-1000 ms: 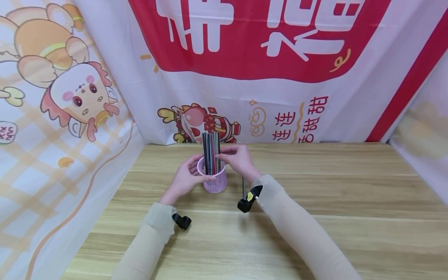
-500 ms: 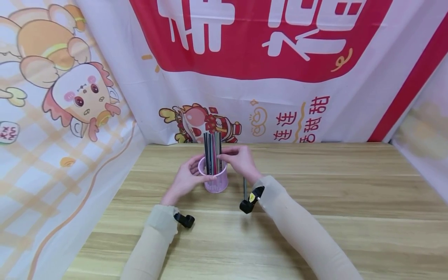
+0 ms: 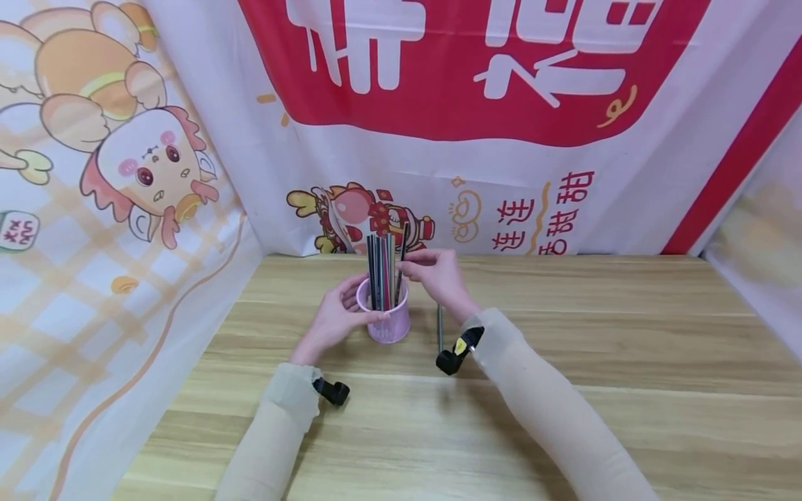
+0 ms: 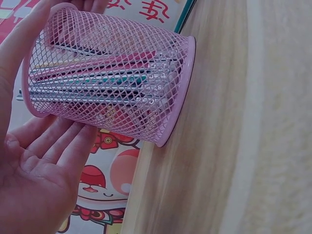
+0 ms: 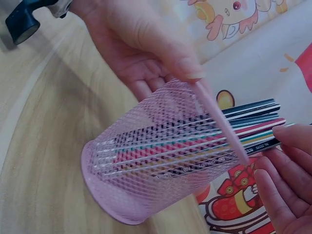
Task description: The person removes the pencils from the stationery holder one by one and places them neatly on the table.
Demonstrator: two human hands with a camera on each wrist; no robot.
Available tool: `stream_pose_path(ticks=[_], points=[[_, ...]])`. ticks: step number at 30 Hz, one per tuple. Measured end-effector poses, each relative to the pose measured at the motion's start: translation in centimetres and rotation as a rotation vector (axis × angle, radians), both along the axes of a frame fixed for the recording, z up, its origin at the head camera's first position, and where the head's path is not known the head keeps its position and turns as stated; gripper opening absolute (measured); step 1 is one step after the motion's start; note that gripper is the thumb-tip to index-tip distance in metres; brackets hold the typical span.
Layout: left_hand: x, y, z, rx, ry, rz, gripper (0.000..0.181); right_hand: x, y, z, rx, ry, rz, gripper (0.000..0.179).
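Observation:
A pink mesh pen holder (image 3: 391,328) stands upright on the wooden table, with several pencils (image 3: 379,261) in black, grey, red and green leaning inside. My left hand (image 3: 335,316) holds the holder near its rim, thumb at the front and fingers round the far side. Between thumb and fingers, my right hand (image 3: 438,277) pinches a black pencil (image 3: 404,240) at the holder's right edge. That pencil rises a little above the others, and its lower part is still within the mesh in the right wrist view. The other pencils' lower ends show through the mesh (image 4: 168,114).
A dark greenish pencil-like stick (image 3: 440,327) lies on the wooden table (image 3: 564,327) right of the holder, partly hidden by the right wrist's camera (image 3: 450,360). A printed cloth (image 3: 476,139) hangs behind the table, another at the left.
My right hand has moved up and slightly right, lifting the black pencil above the bunch and apart from it. The left hand stays on the pen holder.

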State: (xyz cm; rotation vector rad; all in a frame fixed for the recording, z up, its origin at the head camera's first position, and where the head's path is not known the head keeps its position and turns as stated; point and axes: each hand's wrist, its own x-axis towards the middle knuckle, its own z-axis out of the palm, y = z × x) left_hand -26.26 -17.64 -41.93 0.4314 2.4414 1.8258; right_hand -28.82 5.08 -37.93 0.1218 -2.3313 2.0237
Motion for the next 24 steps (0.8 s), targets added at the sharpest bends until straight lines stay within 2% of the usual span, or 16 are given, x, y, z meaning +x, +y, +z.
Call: stream_pose_path(ticks=[5, 6, 14, 19, 24], points=[[0.1, 0.0, -0.1, 0.014, -0.010, -0.001, 0.096, 0.1, 0.7, 1.5, -0.095, 0.044, -0.001, 0.029], [-0.1, 0.0, -0.4, 0.014, -0.003, 0.002, 0.096, 0.2, 0.9, 1.9, -0.114, 0.046, -0.004, 0.031], [-0.1, 0.0, -0.3, 0.017, -0.006, 0.005, 0.096, 0.8, 2.6, 4.8, -0.222, 0.096, -0.017, 0.039], [-0.1, 0.1, -0.2, 0.024, -0.014, 0.007, 0.096, 1.3, 3.8, 5.5, -0.245, 0.128, -0.041, 0.040], [-0.2, 0.1, -0.3, 0.013, -0.010, 0.005, 0.094, 1.6, 5.1, 5.5, -0.232, 0.132, -0.053, 0.042]])
